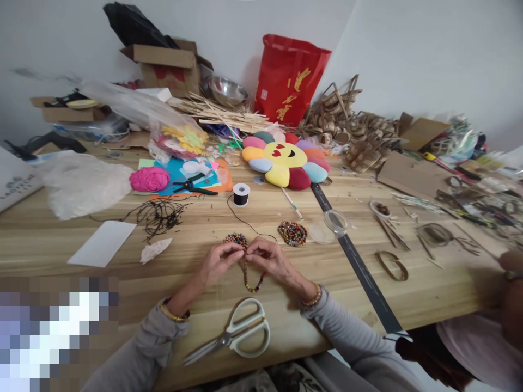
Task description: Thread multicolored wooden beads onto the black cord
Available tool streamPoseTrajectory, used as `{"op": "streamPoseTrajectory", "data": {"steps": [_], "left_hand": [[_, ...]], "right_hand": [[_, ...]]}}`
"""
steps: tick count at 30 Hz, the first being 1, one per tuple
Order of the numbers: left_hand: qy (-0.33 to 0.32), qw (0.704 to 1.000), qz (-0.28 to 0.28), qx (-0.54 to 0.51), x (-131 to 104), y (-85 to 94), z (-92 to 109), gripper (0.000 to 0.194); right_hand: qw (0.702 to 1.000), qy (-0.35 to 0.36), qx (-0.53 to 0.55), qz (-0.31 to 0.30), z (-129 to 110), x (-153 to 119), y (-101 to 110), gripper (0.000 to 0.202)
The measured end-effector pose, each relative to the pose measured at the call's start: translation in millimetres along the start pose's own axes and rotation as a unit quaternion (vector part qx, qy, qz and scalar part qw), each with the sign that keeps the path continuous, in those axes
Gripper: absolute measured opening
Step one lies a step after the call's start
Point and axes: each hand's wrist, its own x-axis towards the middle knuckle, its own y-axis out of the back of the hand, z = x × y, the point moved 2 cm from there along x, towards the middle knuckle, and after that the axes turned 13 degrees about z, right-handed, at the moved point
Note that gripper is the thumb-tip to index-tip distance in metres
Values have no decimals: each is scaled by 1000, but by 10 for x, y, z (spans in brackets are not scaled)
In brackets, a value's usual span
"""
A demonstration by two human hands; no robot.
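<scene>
My left hand (220, 261) and my right hand (272, 260) meet at the fingertips over the table, both pinching the bead string (254, 288). Its multicoloured beads hang in a loop below my fingers, and more are bunched just behind them. The exact spot between the fingertips is too small to make out. A black cord runs from a white spool (241, 194) toward my right hand. Right of my hands lies a coiled pile of coloured beads (292, 233). White-handled scissors (245, 329) rest nearest me, blades pointing left.
On the wooden table (163, 283), a dark strip (368, 277) runs at the right beside a clear round container (335, 222). Behind are a flower cushion (286, 158), pink yarn (149, 178), pliers (192, 187) and tangled black cord (161, 216). Another person's arm (512, 294) is at the right edge.
</scene>
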Motion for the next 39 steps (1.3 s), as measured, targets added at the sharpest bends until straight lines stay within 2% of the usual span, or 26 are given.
{"op": "streamPoseTrajectory", "data": {"steps": [3,9,12,14,17,20,24,27,33,39], "left_hand": [[8,999,-45,-17,-16,-43,-69,25],[26,994,-72,-80,-51,-122,-146,25],[37,993,-71,-91,-53,-133,-170,25],[33,994,-61,-80,-50,-126,-183,24],[13,998,-46,-43,-47,-110,-191,23],[6,999,-45,-15,-52,-106,-194,23],[0,999,-38,7,-62,-102,-185,23],[-7,999,-35,20,-61,-94,-162,22],[-1,999,-28,25,-44,-73,-133,21],[-2,1000,-29,12,-39,-52,-134,22]], "right_hand": [[1000,19,-5,-7,-22,11,42,23],[1000,-13,12,1,-28,-8,50,24],[998,-9,-49,-46,-36,9,143,20],[989,11,-134,-66,-40,38,278,17],[958,64,-271,-72,-49,72,513,11],[909,107,-379,-135,-50,43,631,13],[850,134,-465,-206,-50,-40,601,11],[829,153,-489,-223,-39,-75,550,11],[826,140,-498,-222,-14,-94,537,15],[835,125,-486,-224,-198,-117,470,13]]}}
